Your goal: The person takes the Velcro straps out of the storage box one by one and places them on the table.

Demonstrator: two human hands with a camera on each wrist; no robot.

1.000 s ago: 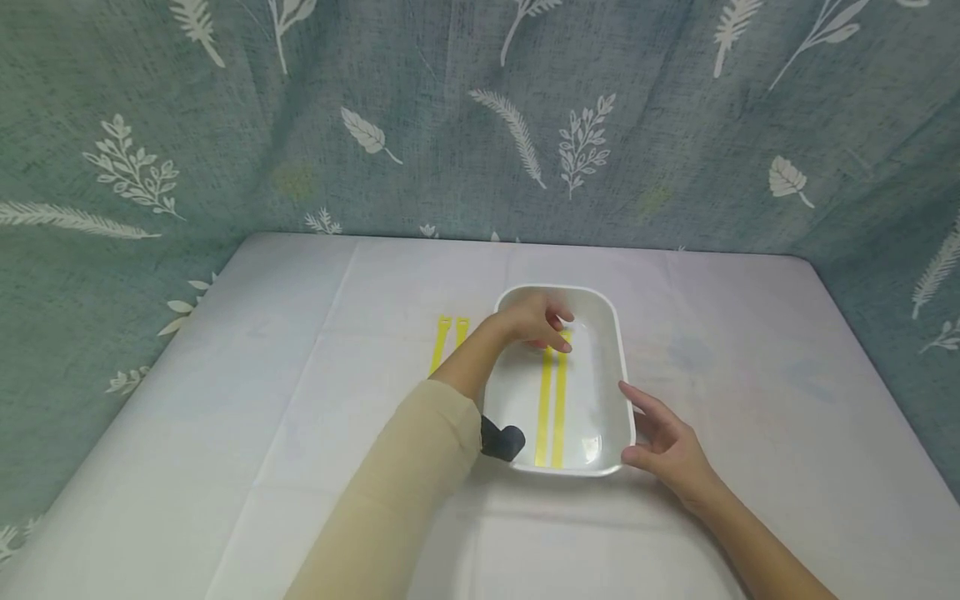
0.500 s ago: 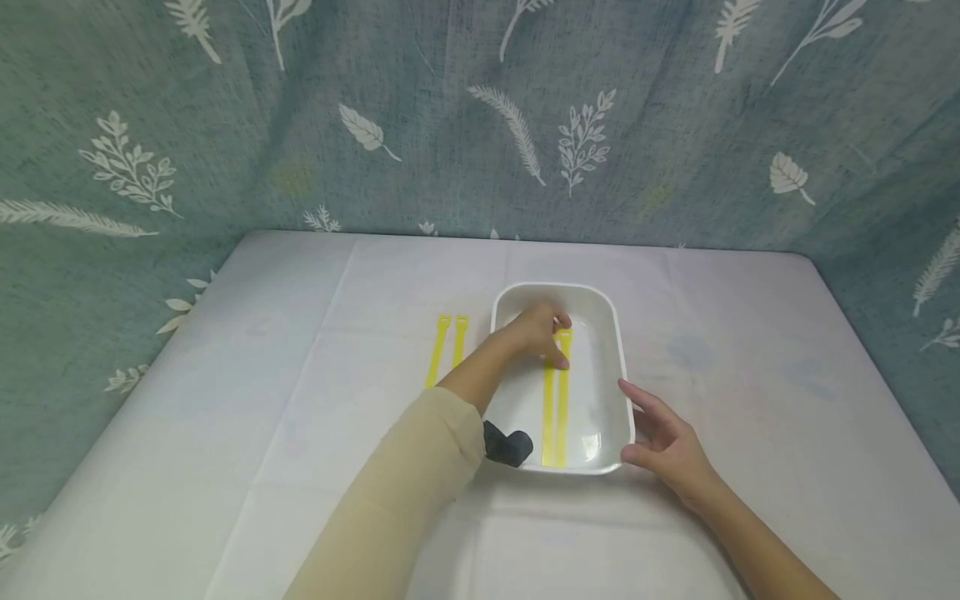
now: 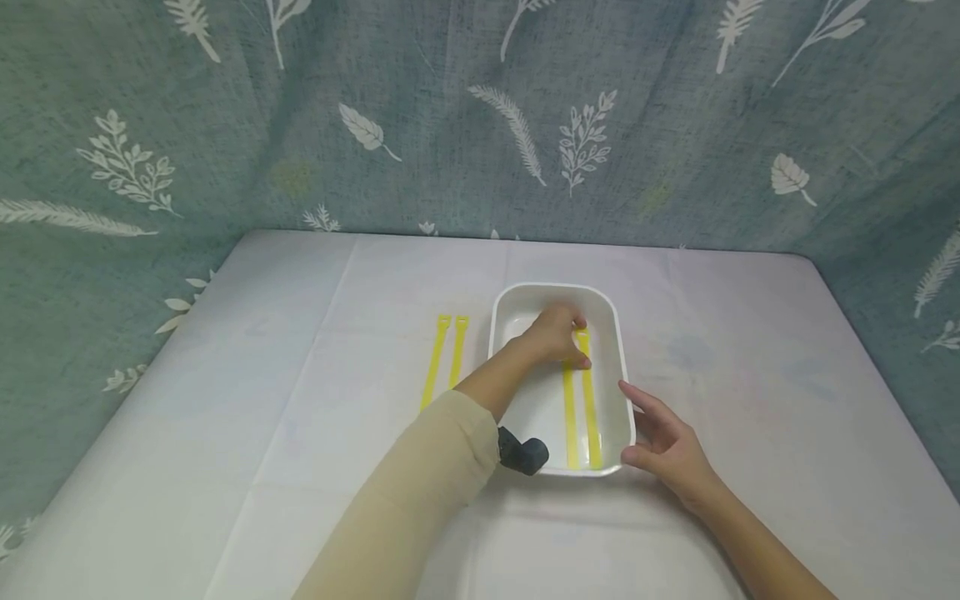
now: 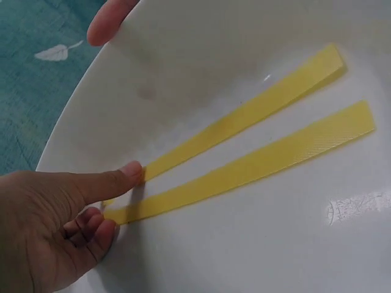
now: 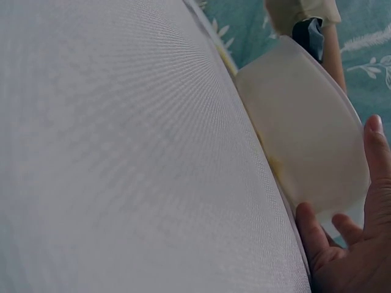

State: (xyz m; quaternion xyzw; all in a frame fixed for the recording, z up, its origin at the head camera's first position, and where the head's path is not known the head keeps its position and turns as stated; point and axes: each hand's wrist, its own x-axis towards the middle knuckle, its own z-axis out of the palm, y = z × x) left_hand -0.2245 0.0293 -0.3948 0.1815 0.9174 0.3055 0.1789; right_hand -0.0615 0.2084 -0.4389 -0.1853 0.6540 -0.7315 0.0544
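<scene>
On white cloth (image 3: pixel 765 342), the left hand (image 3: pixel 555 335) pinches yellow strips (image 4: pixel 244 170); the spread right hand (image 3: pixel 671 458) touches their tray (image 3: pixel 609 350).

Your tray (image 3: pixel 543 408): white, from rim to floor.
Strips in the tray (image 4: pixel 241 172): both yellow; your left wrist view shows a fine mesh-like pattern near one's end.
Strips beside the tray (image 3: pixel 434 358): yellow.
Tablecloth (image 3: pixel 187 442): white with a faint lilac cast.
Backdrop cloth (image 3: pixel 450 167) facing you: blue-green, printed with white leaves and sprigs.
Your left sleeve (image 3: pixel 420 492): plain beige.
Device (image 3: pixel 525 455) on your left wrist: black.
</scene>
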